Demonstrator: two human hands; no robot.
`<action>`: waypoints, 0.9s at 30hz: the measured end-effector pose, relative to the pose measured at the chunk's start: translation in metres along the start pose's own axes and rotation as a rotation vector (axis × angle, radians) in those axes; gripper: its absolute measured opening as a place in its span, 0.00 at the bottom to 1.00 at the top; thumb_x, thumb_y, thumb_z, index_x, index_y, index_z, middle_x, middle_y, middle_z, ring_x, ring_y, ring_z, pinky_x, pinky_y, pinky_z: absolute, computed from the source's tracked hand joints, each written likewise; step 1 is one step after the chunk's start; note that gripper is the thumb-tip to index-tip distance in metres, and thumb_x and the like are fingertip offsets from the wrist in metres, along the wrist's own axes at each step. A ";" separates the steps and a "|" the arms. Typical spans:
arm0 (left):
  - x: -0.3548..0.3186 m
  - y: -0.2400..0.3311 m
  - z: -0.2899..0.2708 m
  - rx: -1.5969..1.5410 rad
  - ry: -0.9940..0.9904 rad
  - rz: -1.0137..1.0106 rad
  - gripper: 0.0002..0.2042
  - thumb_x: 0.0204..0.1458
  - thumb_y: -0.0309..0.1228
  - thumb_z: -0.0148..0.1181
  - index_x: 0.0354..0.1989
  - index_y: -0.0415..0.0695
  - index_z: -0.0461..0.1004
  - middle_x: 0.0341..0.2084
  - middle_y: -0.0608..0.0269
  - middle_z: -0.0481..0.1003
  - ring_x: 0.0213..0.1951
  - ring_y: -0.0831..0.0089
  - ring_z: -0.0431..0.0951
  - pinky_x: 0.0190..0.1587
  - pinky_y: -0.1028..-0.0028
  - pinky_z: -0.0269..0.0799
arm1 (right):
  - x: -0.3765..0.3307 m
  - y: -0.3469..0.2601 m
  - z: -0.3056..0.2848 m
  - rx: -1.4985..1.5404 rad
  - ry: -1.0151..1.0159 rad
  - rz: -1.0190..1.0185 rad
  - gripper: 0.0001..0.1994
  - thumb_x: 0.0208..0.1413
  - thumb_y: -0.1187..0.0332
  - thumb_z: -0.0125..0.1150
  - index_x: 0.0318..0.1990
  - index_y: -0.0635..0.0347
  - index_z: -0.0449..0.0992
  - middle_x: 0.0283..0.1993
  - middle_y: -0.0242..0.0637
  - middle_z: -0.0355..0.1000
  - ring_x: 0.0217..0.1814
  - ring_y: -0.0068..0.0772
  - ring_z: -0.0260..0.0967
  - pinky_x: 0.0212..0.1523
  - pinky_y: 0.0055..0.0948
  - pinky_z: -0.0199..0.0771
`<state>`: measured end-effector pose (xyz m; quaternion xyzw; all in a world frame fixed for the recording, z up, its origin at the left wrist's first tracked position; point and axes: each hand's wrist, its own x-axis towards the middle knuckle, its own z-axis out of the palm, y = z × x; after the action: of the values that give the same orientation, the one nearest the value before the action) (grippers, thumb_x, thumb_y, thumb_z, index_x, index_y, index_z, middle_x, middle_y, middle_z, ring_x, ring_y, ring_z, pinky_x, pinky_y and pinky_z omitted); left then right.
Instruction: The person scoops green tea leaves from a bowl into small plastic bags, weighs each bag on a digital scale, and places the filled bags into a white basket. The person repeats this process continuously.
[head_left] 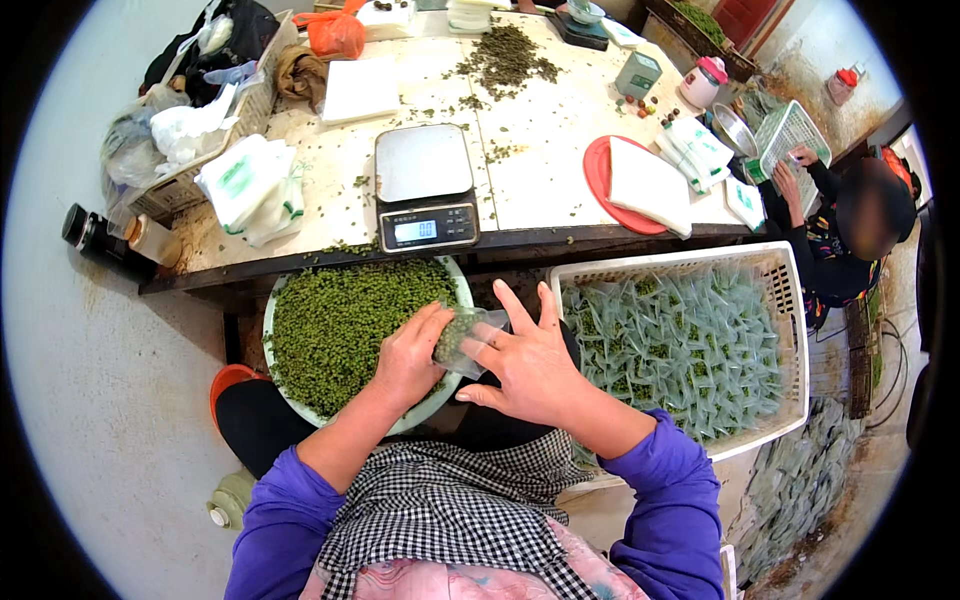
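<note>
My left hand is closed on a small clear plastic bag that holds some green peppercorns. Spread fingers of my right hand lie against the bag's right side, thumb held apart; they do not wrap round it. Both hands are over the right rim of a pale green basin heaped with loose green peppercorns. To the right, a white plastic crate holds many filled clear bags in rows.
A digital scale stands at the table's near edge. Plastic bag stacks lie left of it; a red tray bears a white stack. Darker peppercorns lie farther back. Another person works at the right beside a basket.
</note>
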<state>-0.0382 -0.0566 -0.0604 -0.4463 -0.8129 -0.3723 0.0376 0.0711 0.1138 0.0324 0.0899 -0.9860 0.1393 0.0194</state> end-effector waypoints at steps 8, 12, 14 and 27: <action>0.052 0.017 0.033 0.084 -0.059 0.081 0.29 0.30 0.21 0.68 0.49 0.42 0.73 0.50 0.42 0.72 0.47 0.45 0.77 0.47 0.59 0.77 | 0.003 0.051 0.020 0.076 0.052 0.014 0.22 0.47 0.47 0.66 0.44 0.52 0.79 0.51 0.36 0.73 0.76 0.56 0.41 0.62 0.79 0.36; 0.076 0.022 0.046 0.035 -0.128 0.076 0.29 0.30 0.21 0.70 0.49 0.43 0.73 0.49 0.49 0.74 0.47 0.51 0.78 0.48 0.60 0.77 | -0.004 0.088 0.030 0.130 -0.038 0.090 0.21 0.48 0.51 0.66 0.48 0.49 0.77 0.51 0.37 0.73 0.74 0.56 0.47 0.64 0.77 0.40; 0.086 0.021 0.054 -0.030 -0.168 -0.026 0.31 0.31 0.23 0.72 0.51 0.43 0.73 0.47 0.51 0.76 0.47 0.52 0.78 0.49 0.62 0.76 | -0.021 0.104 0.013 0.204 -0.002 0.161 0.19 0.48 0.53 0.66 0.48 0.46 0.77 0.51 0.37 0.74 0.71 0.51 0.54 0.65 0.73 0.42; 0.130 0.061 0.103 -0.360 -0.351 -0.027 0.31 0.42 0.18 0.66 0.60 0.41 0.67 0.52 0.52 0.73 0.52 0.61 0.76 0.51 0.68 0.74 | -0.218 0.296 -0.079 -0.465 0.595 0.848 0.07 0.49 0.68 0.60 0.32 0.40 0.82 0.26 0.31 0.74 0.32 0.38 0.71 0.43 0.43 0.64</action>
<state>-0.0423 0.1198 -0.0484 -0.4928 -0.7333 -0.4284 -0.1892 0.2321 0.4527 0.0139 -0.3637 -0.8926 -0.0665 0.2578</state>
